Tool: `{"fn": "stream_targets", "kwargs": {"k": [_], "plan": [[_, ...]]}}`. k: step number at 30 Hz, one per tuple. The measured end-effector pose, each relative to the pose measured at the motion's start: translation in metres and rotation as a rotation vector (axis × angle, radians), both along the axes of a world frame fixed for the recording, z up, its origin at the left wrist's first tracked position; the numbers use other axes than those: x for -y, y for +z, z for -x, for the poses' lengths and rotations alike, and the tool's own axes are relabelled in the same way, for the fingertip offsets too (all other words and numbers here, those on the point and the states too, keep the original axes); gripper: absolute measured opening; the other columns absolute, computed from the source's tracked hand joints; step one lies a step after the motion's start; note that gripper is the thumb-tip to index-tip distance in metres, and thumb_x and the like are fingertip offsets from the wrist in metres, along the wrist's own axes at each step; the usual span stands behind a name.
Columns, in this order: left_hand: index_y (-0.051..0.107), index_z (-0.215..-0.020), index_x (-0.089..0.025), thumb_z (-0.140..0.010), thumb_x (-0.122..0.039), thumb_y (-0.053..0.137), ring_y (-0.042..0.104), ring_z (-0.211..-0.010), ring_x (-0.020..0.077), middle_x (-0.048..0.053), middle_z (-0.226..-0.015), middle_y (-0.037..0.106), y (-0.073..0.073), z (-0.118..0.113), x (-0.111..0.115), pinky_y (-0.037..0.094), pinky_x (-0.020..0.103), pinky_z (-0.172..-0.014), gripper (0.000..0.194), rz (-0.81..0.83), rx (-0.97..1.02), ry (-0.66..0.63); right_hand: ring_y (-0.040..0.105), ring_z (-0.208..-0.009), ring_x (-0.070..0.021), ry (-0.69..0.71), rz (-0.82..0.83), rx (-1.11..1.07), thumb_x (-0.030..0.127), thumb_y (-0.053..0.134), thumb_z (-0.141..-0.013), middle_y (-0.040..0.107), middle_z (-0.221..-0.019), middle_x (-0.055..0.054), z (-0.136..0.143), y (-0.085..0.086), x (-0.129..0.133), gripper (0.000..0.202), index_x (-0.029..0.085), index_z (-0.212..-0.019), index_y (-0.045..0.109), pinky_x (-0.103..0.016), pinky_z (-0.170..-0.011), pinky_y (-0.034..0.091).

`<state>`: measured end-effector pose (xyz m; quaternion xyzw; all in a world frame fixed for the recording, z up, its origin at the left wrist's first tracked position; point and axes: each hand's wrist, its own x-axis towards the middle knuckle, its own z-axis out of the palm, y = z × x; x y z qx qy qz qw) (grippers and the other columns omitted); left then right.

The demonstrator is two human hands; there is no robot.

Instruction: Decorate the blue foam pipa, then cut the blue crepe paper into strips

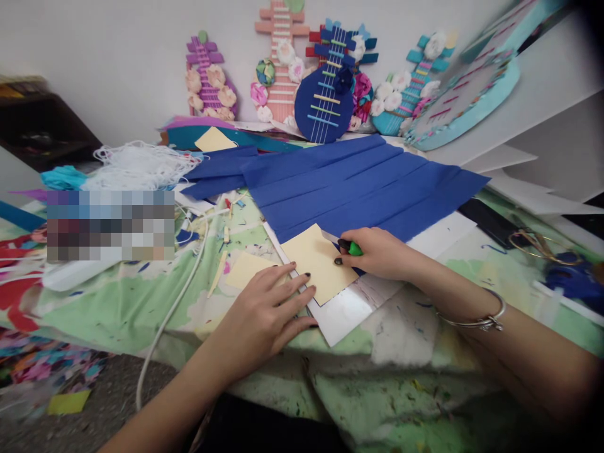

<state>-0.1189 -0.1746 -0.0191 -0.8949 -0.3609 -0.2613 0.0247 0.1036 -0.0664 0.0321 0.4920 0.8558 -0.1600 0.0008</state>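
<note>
My right hand [377,251] grips a green and black utility knife [353,248], its blade lying over the top right edge of a pale yellow paper square [318,261]. With fingers spread, my left hand [278,308] presses on the lower left edge of that square. Beneath the square is a glossy white board [344,318]. A large sheet of creased dark blue paper [349,182] covers the far part of the board. Another pale yellow piece [248,269] lies just beyond my left hand.
Decorated paper instruments, among them a dark blue one [324,104], lean against the wall. A heap of white cord [144,165] lies at the left. A white cable [177,302] runs over the table edge. A black phone-like object [491,220] and glasses [538,245] rest at right.
</note>
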Motion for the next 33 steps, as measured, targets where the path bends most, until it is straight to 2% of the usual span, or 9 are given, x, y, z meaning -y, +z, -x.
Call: {"fn": "stream_targets", "kwargs": {"k": [5,9,12,17,20,24,29,33], "plan": [[0.058,-0.119,-0.013,-0.090,-0.037,0.055,0.048,-0.123,0.0322,0.011,-0.123,0.062,0.004,0.000,0.001,0.044,0.051,-0.099,0.037,0.021,-0.048,0.013,0.056,-0.067,-0.0168,-0.013,0.004,0.000,0.036,0.059,-0.078,0.068,-0.081,-0.002,0.001,-0.001,-0.001,0.015,0.021,-0.081,0.060,-0.026,-0.056,0.030],[0.054,-0.124,-0.010,-0.089,-0.053,0.049,0.049,-0.121,0.0324,0.015,-0.127,0.058,0.012,-0.003,0.003,0.041,0.050,-0.100,0.056,0.055,-0.122,0.030,0.058,-0.070,-0.0179,-0.049,0.005,-0.022,0.036,0.064,-0.075,0.068,-0.085,-0.003,0.001,-0.003,-0.002,0.019,0.021,-0.086,0.059,-0.026,-0.056,0.031],[0.053,-0.124,-0.008,-0.088,-0.059,0.044,0.049,-0.120,0.0327,0.017,-0.128,0.056,0.018,-0.008,0.004,0.039,0.050,-0.099,0.063,0.090,-0.145,0.069,0.060,-0.074,-0.0190,-0.058,-0.002,-0.039,0.034,0.065,-0.074,0.069,-0.088,-0.003,0.000,-0.005,-0.002,0.024,0.022,-0.092,0.058,-0.026,-0.058,0.033],[0.054,-0.122,-0.006,-0.091,-0.058,0.039,0.054,-0.107,0.0324,0.020,-0.126,0.056,0.026,-0.024,-0.003,0.042,0.049,-0.089,0.062,0.117,-0.234,0.201,0.059,-0.074,-0.0196,-0.058,0.016,-0.051,0.034,0.064,-0.074,0.068,-0.087,-0.003,0.000,-0.005,-0.003,0.021,0.022,-0.090,0.058,-0.026,-0.058,0.033],[0.049,-0.127,-0.003,-0.093,-0.053,0.038,0.050,-0.112,0.0331,0.022,-0.135,0.048,0.027,-0.036,-0.009,0.042,0.047,-0.092,0.061,0.120,-0.295,0.261,0.058,-0.072,-0.0187,-0.036,0.042,-0.084,0.031,0.065,-0.073,0.067,-0.084,-0.004,-0.001,-0.003,-0.003,0.018,0.021,-0.087,0.058,-0.026,-0.059,0.033],[0.052,-0.122,-0.008,-0.091,-0.052,0.042,0.049,-0.110,0.0335,0.019,-0.135,0.050,0.029,-0.046,-0.015,0.045,0.047,-0.088,0.055,0.153,-0.288,0.286,0.053,-0.069,-0.0168,-0.039,0.072,-0.198,0.029,0.064,-0.073,0.062,-0.079,-0.002,-0.006,-0.004,-0.004,0.022,0.020,-0.089,0.053,-0.026,-0.060,0.034],[0.059,-0.101,-0.016,-0.091,-0.040,0.044,0.052,-0.100,0.0317,0.013,-0.119,0.059,0.034,-0.050,-0.022,0.045,0.049,-0.082,0.030,0.143,-0.289,0.297,0.045,-0.054,-0.0112,-0.098,0.171,-0.460,0.030,0.062,-0.077,0.050,-0.065,0.005,-0.018,-0.005,-0.007,0.026,0.022,-0.095,0.046,-0.023,-0.050,0.034],[0.057,-0.093,-0.015,-0.092,-0.027,0.044,0.050,-0.109,0.0297,0.012,-0.107,0.060,0.030,-0.052,-0.029,0.042,0.046,-0.091,0.018,0.141,-0.236,0.261,0.042,-0.044,-0.0072,-0.136,0.269,-0.784,0.029,0.061,-0.079,0.049,-0.068,0.006,-0.027,0.016,-0.004,0.027,0.024,-0.099,0.044,-0.022,-0.041,0.033]]}}
